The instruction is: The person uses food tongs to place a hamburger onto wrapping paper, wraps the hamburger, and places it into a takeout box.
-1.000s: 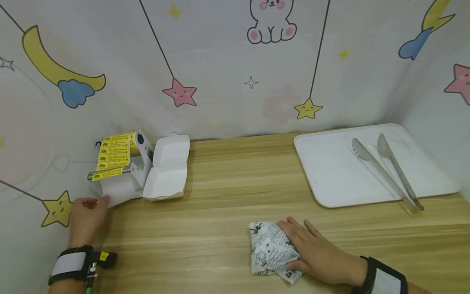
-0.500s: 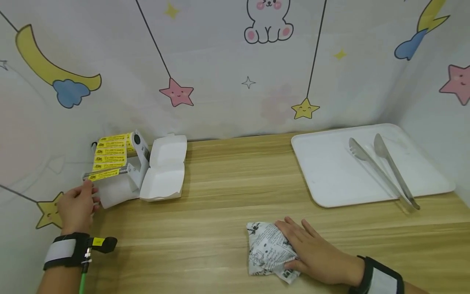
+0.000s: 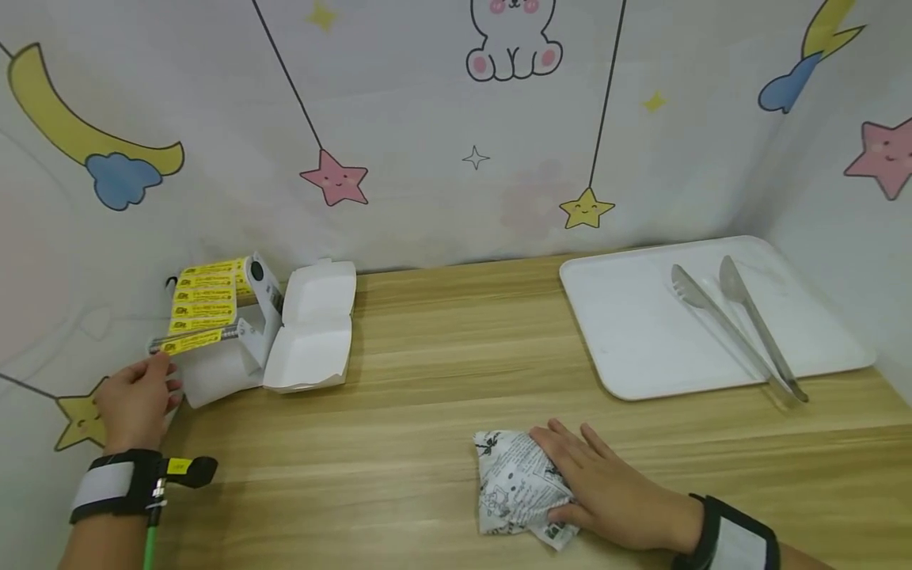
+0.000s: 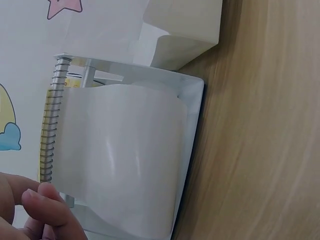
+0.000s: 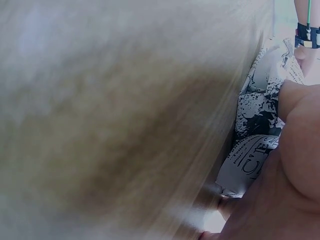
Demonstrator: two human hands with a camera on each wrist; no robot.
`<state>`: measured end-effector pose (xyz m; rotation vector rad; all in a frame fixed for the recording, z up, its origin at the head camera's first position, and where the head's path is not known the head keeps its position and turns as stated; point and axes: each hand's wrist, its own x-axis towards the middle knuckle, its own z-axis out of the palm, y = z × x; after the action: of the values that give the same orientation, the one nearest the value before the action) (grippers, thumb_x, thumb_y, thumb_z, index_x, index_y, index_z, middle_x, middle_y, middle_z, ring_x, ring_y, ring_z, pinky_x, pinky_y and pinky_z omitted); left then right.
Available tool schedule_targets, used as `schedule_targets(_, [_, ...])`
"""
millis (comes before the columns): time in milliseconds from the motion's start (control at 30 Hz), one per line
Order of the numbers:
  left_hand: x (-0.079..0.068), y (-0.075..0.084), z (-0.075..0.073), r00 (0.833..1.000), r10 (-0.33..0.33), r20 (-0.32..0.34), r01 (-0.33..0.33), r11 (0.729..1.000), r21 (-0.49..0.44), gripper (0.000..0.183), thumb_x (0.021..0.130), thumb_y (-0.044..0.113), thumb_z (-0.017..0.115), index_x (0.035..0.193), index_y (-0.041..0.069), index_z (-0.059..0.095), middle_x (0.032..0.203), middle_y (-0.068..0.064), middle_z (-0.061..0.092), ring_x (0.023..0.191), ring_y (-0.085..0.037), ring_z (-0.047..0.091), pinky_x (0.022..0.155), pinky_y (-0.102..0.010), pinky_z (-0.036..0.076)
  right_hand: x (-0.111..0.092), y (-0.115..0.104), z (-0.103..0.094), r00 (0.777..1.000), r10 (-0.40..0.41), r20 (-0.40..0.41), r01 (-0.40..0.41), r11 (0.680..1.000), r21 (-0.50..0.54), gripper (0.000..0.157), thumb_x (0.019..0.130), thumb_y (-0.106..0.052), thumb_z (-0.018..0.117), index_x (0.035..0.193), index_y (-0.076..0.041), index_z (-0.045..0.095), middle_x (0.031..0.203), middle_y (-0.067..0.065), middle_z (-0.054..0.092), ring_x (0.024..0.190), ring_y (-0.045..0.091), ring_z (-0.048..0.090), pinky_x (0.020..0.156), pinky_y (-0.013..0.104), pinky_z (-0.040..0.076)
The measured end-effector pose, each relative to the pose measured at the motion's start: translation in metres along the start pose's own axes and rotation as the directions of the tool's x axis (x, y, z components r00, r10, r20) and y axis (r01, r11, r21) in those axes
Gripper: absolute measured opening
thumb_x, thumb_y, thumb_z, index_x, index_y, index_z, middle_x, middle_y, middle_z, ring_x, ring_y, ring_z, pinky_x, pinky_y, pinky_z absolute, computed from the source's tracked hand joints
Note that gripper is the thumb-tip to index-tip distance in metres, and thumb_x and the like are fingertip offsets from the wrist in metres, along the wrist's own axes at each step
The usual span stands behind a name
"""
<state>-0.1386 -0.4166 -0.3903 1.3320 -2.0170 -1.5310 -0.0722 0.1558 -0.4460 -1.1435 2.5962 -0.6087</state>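
Note:
My left hand (image 3: pixel 135 404) is at a label dispenser (image 3: pixel 267 305) at the far left. Its thumb and index finger pinch the near left end of a yellow label (image 3: pixel 192 341) by the spring-wrapped roller (image 4: pixel 50 132). White backing paper (image 4: pixel 130 155) curves down from that roller. At the front, my right hand (image 3: pixel 620 495) rests on a package wrapped in printed paper (image 3: pixel 516 483), fingers fairly straight and spread over its right side. The right wrist view shows the printed wrap (image 5: pixel 257 120) beneath the palm, flat on the table.
An open white paper box (image 3: pixel 309 332) stands against the dispenser's right side. On the white tray (image 3: pixel 627 348) at the back right lie metal tongs (image 3: pixel 755 317), their handle end past the tray's front edge. A patterned cloth wall (image 3: pixel 427 95) borders the wooden table (image 3: pixel 427 348).
My left hand has let go of the backing paper's lower edge and moved up to the yellow label at the roller. The right hand has stayed on the package. The head view has shifted slightly.

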Motion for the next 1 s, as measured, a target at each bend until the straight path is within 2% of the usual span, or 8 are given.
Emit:
schedule_targets(300, [-0.017, 0.011, -0.003, 0.992, 0.119, -0.049, -0.119, 0.993, 0.01, 0.043, 0.094, 0.04, 0.052, 0.13, 0.016, 0.057, 0.089, 0.012, 0.054, 0.059, -0.006, 0.052, 0.041, -0.016, 0.042, 0.0, 0.0, 0.003, 1.0, 0.005, 0.005, -0.005, 1.0, -0.004, 0.089, 0.091, -0.06, 0.04, 0.155, -0.007, 0.011, 0.157, 0.015, 0.024, 0.144, 0.03, 0.015, 0.112, 0.058, 0.01])
schedule_targets(400, [-0.026, 0.017, -0.003, 0.968, 0.236, -0.086, -0.237, 0.972, 0.005, 0.021, 0.094, 0.034, 0.054, 0.108, 0.02, 0.061, 0.088, 0.013, 0.056, 0.056, -0.003, 0.052, 0.039, -0.015, 0.039, 0.001, 0.0, 0.003, 1.0, 0.007, 0.002, -0.007, 1.0, -0.004, 0.088, 0.091, -0.06, 0.041, 0.155, -0.007, 0.011, 0.157, 0.015, 0.024, 0.144, 0.031, 0.016, 0.111, 0.059, 0.01])
schedule_targets(500, [-0.037, 0.022, 0.0, 0.92, 0.376, -0.111, -0.375, 0.927, 0.032, 0.009, 0.094, 0.031, 0.055, 0.095, 0.023, 0.059, 0.086, 0.012, 0.057, 0.056, -0.001, 0.051, 0.039, -0.013, 0.037, 0.001, 0.001, 0.002, 1.0, 0.011, 0.008, -0.011, 1.0, -0.009, 0.089, 0.091, -0.06, 0.041, 0.155, -0.007, 0.011, 0.157, 0.015, 0.024, 0.144, 0.03, 0.015, 0.112, 0.059, 0.01])
schedule_targets(567, [-0.046, 0.025, 0.002, 0.869, 0.482, -0.115, -0.478, 0.876, 0.059, 0.008, 0.094, 0.03, 0.055, 0.094, 0.022, 0.059, 0.084, 0.01, 0.057, 0.057, -0.001, 0.051, 0.041, -0.011, 0.036, 0.001, 0.001, 0.002, 1.0, 0.014, 0.012, -0.014, 1.0, -0.012, 0.089, 0.091, -0.061, 0.04, 0.155, -0.007, 0.01, 0.157, 0.015, 0.023, 0.144, 0.03, 0.015, 0.112, 0.058, 0.009])
schedule_targets(700, [-0.066, 0.03, 0.01, 0.727, 0.683, -0.07, -0.673, 0.73, 0.12, 0.009, 0.095, 0.029, 0.054, 0.096, 0.021, 0.059, 0.08, 0.008, 0.057, 0.055, -0.002, 0.049, 0.044, -0.01, 0.036, 0.001, 0.0, 0.001, 1.0, 0.019, 0.021, -0.019, 1.0, -0.011, 0.089, 0.091, -0.062, 0.038, 0.155, -0.007, 0.009, 0.158, 0.014, 0.022, 0.144, 0.029, 0.013, 0.113, 0.058, 0.008])
schedule_targets(833, [-0.101, 0.036, 0.016, 0.605, 0.778, 0.168, -0.78, 0.622, -0.072, 0.012, 0.097, 0.021, 0.053, 0.099, 0.01, 0.058, 0.081, 0.0, 0.056, 0.061, -0.009, 0.051, 0.05, -0.011, 0.044, 0.001, 0.0, 0.001, 1.0, 0.012, 0.024, -0.012, 1.0, -0.011, 0.089, 0.092, -0.062, 0.037, 0.155, -0.007, 0.009, 0.158, 0.015, 0.021, 0.144, 0.029, 0.013, 0.113, 0.058, 0.008])
schedule_targets(900, [-0.123, 0.036, 0.022, 0.518, 0.778, 0.355, -0.748, 0.613, -0.253, 0.012, 0.097, 0.014, 0.051, 0.1, 0.004, 0.057, 0.082, -0.004, 0.056, 0.065, -0.013, 0.052, 0.054, -0.014, 0.047, 0.001, 0.001, 0.001, 1.0, 0.009, 0.022, -0.009, 1.0, -0.015, 0.088, 0.092, -0.061, 0.037, 0.155, -0.006, 0.008, 0.158, 0.015, 0.021, 0.144, 0.03, 0.013, 0.113, 0.057, 0.008])
schedule_targets(1000, [-0.16, 0.027, 0.043, 0.321, 0.732, 0.602, -0.581, 0.654, -0.485, 0.01, 0.099, 0.005, 0.046, 0.098, -0.002, 0.053, 0.08, -0.007, 0.057, 0.064, -0.014, 0.054, 0.052, -0.022, 0.05, 0.001, 0.002, 0.002, 1.0, 0.008, 0.019, -0.008, 1.0, -0.015, 0.088, 0.092, -0.06, 0.038, 0.155, -0.006, 0.009, 0.158, 0.016, 0.021, 0.144, 0.03, 0.013, 0.113, 0.057, 0.007])
